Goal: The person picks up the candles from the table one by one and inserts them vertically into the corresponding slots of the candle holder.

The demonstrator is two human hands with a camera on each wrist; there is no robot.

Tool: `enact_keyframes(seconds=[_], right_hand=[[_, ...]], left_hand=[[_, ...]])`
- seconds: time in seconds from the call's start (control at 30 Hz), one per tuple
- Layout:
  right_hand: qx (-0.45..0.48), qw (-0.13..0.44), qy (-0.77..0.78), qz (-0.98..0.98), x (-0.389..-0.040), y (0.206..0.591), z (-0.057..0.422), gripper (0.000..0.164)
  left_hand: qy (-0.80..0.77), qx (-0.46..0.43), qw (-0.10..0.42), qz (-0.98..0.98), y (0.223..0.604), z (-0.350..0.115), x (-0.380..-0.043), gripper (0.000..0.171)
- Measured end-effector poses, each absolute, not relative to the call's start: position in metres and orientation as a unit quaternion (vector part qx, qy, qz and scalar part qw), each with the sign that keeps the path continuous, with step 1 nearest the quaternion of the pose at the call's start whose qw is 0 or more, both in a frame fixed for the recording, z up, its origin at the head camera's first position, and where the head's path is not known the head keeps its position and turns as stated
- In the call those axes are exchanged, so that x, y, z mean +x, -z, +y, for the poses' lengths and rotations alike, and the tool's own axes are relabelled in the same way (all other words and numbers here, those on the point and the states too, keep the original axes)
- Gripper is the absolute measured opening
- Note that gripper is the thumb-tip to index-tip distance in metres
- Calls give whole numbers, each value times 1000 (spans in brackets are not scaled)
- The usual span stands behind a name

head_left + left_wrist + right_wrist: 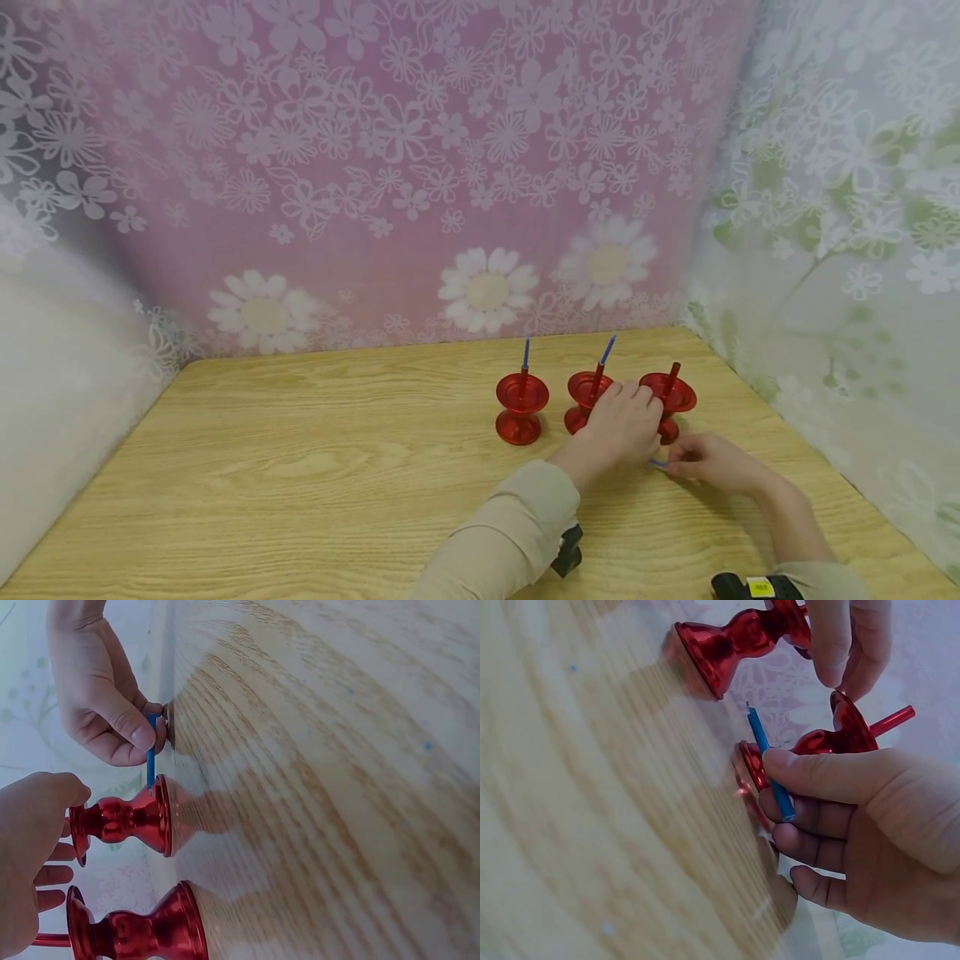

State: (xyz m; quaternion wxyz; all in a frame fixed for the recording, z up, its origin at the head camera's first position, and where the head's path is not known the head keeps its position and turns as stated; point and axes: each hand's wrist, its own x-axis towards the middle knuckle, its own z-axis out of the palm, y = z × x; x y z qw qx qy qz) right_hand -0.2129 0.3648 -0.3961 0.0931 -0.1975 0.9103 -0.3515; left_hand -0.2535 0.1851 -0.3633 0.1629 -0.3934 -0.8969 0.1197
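My right hand (716,462) pinches a thin blue candle (759,735) between thumb and fingers, low beside the right red candle holder (678,398). The candle's wick shows at one end in the right wrist view. My left hand (621,421) reaches between the middle and right holders. Its thumb and forefinger hold the dish rim of the right holder (120,819), and its other fingers spread towards the middle holder (585,392). A bare red tube (892,720) rises from the right holder's dish. My left hand partly hides both holders in the head view.
On the left of the row stands another red holder (519,408), upright, with a blue candle (527,352) in its tube. A second blue candle (608,348) stands in the middle holder's tube. Flowered cloth (405,208) backs the wooden table (300,467); another patterned cloth (832,275) bounds the right.
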Motion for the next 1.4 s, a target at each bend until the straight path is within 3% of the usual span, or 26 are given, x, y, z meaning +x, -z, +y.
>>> enact_keyframes(seconds=[0.7, 1.4], right_hand=[[-176, 115, 377, 902, -206, 381, 397, 18], [-72, -54, 385, 919, -201, 343, 403, 32]], left_hand=[[-115, -384, 159, -902, 364, 187, -254, 33], [-111, -383, 142, -906, 357, 194, -253, 25]])
